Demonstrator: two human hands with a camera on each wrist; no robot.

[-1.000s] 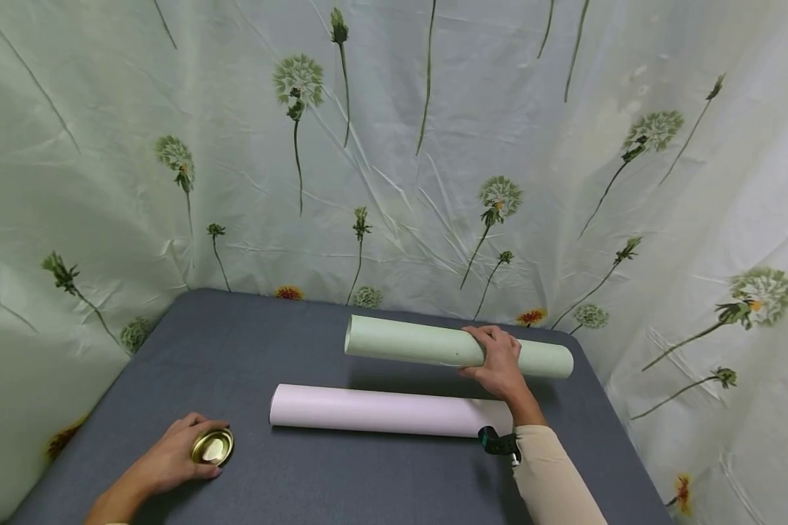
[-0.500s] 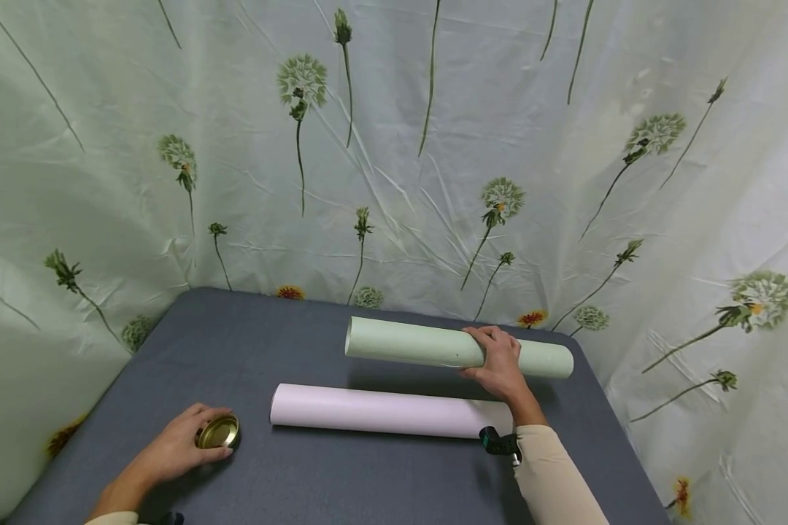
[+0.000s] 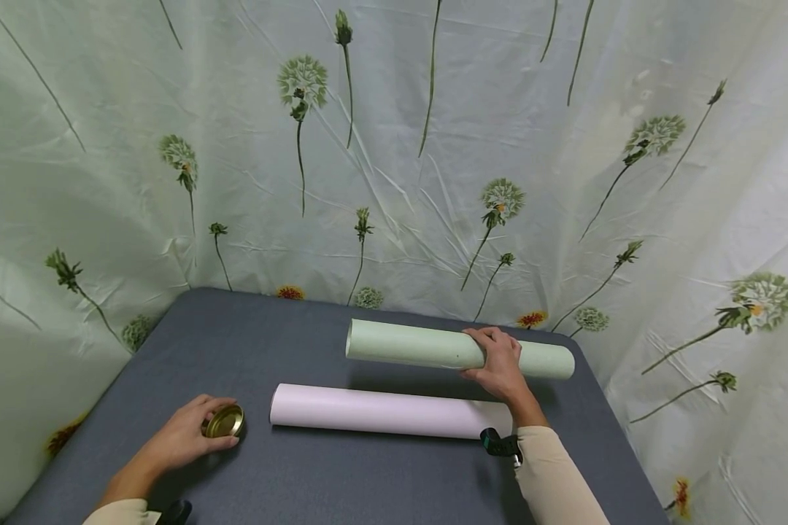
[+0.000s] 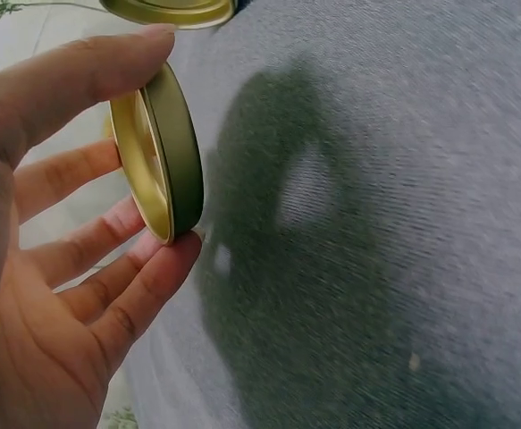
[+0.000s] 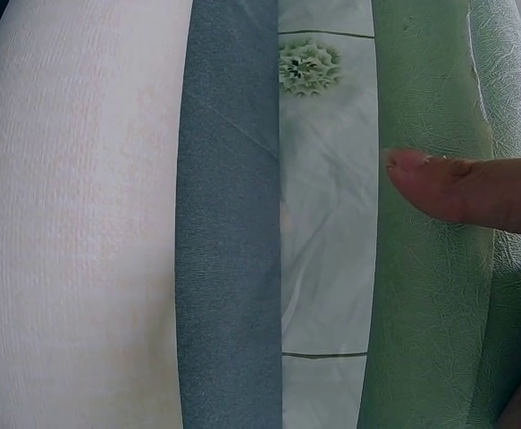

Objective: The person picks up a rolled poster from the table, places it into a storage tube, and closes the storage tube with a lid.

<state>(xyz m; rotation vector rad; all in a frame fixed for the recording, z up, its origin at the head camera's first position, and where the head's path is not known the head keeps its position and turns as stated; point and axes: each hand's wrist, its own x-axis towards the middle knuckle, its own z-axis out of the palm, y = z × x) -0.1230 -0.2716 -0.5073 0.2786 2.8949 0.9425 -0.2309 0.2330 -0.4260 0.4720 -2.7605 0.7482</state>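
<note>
At the left of the head view, my left hand (image 3: 187,435) pinches a shallow round gold lid (image 3: 225,421) between thumb and fingers. Its hollow side shows in the head view. In the left wrist view the lid (image 4: 181,147) is nearly edge-on, above its shadow on the cloth. My right hand (image 3: 499,368) grips a pale green wallpaper roll (image 3: 407,344) from above, held over the table with a shadow below. The right wrist view shows the thumb (image 5: 457,188) against the textured green roll (image 5: 430,313). Nearer lies a pale pink roll (image 3: 381,410), partly behind my right wrist.
A dark grey cloth (image 3: 341,474) covers the table. Behind and at both sides hangs a pale curtain (image 3: 394,240) printed with dandelions. Another gold rim (image 4: 175,12) cuts into the top edge of the left wrist view; what it belongs to is unclear.
My left hand has moved a little to the right and away from me with the lid, which has tilted. The right hand and green roll stay almost still.
</note>
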